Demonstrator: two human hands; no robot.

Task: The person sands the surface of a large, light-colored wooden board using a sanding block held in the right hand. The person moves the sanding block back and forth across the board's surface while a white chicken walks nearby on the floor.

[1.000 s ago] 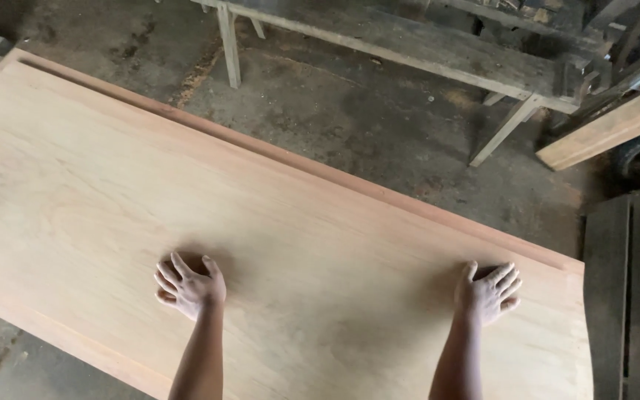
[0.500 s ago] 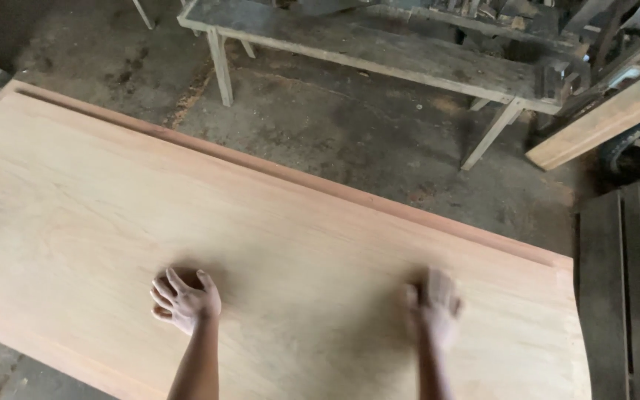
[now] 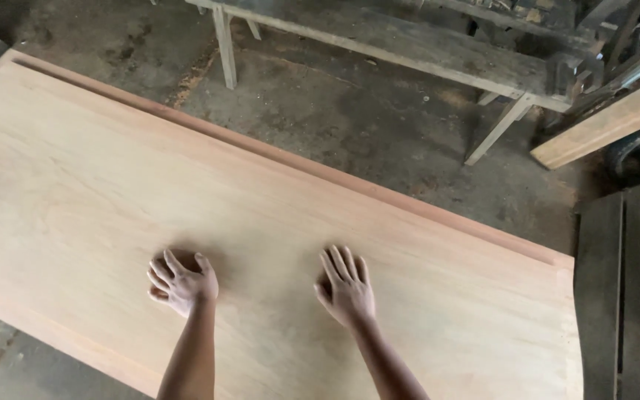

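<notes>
Both hands are down on the board (image 3: pixel 275 222), a wide pale wooden sheet that fills the near and left part of the view and runs off the left and near edges. The left hand (image 3: pixel 183 283) has its fingers curled, fingertips pressing the wood, gripping nothing. The right hand (image 3: pixel 347 290) lies flatter, fingers spread and open, palm on the surface, just right of the other with bare wood between them. Both forearms come up from the near edge, cut off by the frame. Along the far edge of the board a narrow reddish strip (image 3: pixel 379 189) shows, slanting from far left to near right; whether it is the board's own edge or a second sheet beneath, I cannot tell. Beyond it, dark dusty floor (image 3: pixel 350 111) with a scatter of sawdust. At the far side stands a rough wooden bench (image 3: pixel 424 48), weathered grey, its legs splayed, its top cut off by the frame. Far right, a pale plank (image 3: pixel 609 122) leans across, and under it something dark and curved, too cut off to name. On the right, a dark slatted pallet (image 3: pixel 631 296) sits just beside the board's right end. What carries the board is hidden.
</notes>
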